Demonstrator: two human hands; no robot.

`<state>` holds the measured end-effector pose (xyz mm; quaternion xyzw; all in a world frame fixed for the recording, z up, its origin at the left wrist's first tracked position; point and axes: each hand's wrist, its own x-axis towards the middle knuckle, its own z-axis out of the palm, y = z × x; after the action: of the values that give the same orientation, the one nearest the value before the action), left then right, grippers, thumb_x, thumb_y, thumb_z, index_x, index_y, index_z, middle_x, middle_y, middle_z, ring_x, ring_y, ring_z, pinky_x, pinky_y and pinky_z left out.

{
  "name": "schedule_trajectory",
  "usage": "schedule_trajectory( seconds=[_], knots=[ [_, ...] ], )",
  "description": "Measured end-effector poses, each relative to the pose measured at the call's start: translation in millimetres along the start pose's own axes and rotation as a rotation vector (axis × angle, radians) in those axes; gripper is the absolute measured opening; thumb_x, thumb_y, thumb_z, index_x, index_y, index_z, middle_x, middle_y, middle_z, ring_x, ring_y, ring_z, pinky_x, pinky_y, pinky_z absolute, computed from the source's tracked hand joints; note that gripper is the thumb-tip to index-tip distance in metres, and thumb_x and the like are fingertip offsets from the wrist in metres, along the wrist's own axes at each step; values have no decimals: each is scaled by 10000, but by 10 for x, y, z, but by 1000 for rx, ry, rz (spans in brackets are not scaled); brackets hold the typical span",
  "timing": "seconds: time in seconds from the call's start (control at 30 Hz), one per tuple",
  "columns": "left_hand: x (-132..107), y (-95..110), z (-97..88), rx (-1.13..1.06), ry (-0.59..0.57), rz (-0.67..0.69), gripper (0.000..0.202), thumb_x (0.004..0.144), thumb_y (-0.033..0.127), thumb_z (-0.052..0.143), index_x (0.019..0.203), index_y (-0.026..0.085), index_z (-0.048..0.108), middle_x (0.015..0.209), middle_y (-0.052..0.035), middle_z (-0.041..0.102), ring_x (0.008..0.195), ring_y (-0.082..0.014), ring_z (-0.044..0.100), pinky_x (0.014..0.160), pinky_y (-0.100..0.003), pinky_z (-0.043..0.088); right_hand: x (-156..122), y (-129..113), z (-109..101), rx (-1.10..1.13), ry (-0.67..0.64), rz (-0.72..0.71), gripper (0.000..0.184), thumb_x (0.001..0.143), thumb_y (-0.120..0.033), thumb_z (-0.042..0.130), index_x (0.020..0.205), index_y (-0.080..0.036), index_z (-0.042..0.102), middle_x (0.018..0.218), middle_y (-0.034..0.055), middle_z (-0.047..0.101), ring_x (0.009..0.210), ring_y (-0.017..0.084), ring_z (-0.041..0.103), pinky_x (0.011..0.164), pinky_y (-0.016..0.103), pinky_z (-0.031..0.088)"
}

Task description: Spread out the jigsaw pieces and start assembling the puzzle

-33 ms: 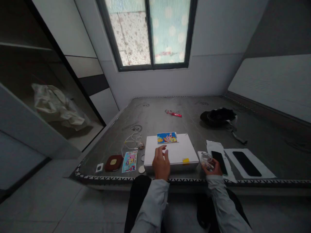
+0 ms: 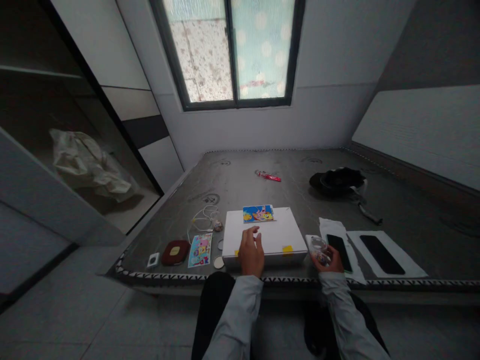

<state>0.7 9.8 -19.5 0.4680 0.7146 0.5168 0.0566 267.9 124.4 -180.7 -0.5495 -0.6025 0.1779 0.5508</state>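
In the head view my left hand point(image 2: 251, 253) is over the front of a white box point(image 2: 279, 235), fingers bent, the thumb apart from them and nothing visible between. Whether it touches the lid I cannot tell. My right hand point(image 2: 332, 260) is wrapped round a small clear jar point(image 2: 319, 245) at the box's right side; small bits show inside, too small to name. A colourful cartoon card point(image 2: 258, 214) lies at the back of the lid, and a yellow tab point(image 2: 287, 250) sits on its front edge. Beside my right hand is a dark phone point(image 2: 339, 252) on white paper.
Left of the box are a second cartoon card point(image 2: 200, 250), a brown case point(image 2: 175, 252), a small white square item point(image 2: 153, 260), a white cable point(image 2: 202, 218) and a round lid point(image 2: 218, 262). Farther off lie a red strap point(image 2: 269, 176) and black cap point(image 2: 335, 181); another dark slab point(image 2: 381, 255) is right.
My left hand has shifted very slightly right, and a second yellow tab now shows at the box's front left. My right hand still holds the jar.
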Motion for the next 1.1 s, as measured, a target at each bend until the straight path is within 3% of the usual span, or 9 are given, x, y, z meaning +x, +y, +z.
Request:
schedule_trajectory(
  seconds=[0.13, 0.3, 0.47, 0.67, 0.93, 1.1],
  knots=[
    [-3, -462, 404, 0, -36, 5, 241, 971, 178, 442, 1114, 196, 636, 1097, -75, 638, 1001, -187, 616, 925, -361, 507, 12, -215, -7, -74, -30, -128, 711, 661, -586, 741, 1221, -202, 530, 1099, 113, 627, 912, 269, 663, 726, 430, 604],
    [16, -710, 575, -19, -55, 16, 270, 999, 185, 393, 1100, 191, 643, 1083, -71, 658, 1048, -189, 599, 967, -371, 486, 110, -615, 127, -212, -200, -389, 565, 788, -491, 641, 1278, -234, 526, 1092, 87, 628, 965, 247, 645, 811, 406, 585],
    [23, -739, 606, 4, -102, 30, 285, 1012, 208, 388, 1121, 205, 651, 1097, -59, 674, 1045, -187, 598, 970, -363, 479, 301, -895, 421, -239, -425, -493, 533, 800, -408, 617, 1297, -242, 522, 1138, 87, 626, 1018, 238, 638, 891, 396, 557],
    [28, -730, 551, 82, -162, 45, 323, 1013, 204, 389, 1213, 201, 642, 1153, -65, 682, 1067, -191, 584, 972, -344, 471, 480, -1022, 692, -252, -652, -444, 581, 728, -366, 610, 1286, -216, 552, 1192, 106, 617, 1088, 268, 620, 968, 426, 520],
    [-26, -737, 525, 238, -207, 77, 355, 993, 173, 418, 1267, 222, 639, 1168, -77, 673, 1069, -209, 570, 918, -359, 456, 592, -1115, 863, -437, -875, -430, 666, 667, -299, 666, 1322, -241, 559, 1232, 88, 590, 1129, 255, 598, 954, 394, 514],
    [-40, -732, 513, 248, -216, 53, 382, 971, 134, 441, 1286, 241, 629, 1180, -75, 667, 1080, -209, 566, 913, -353, 451, 650, -1254, 895, -561, -935, -447, 699, 650, -286, 712, 1334, -299, 573, 1237, 58, 583, 1107, 241, 602, 931, 376, 505]
  ],
)
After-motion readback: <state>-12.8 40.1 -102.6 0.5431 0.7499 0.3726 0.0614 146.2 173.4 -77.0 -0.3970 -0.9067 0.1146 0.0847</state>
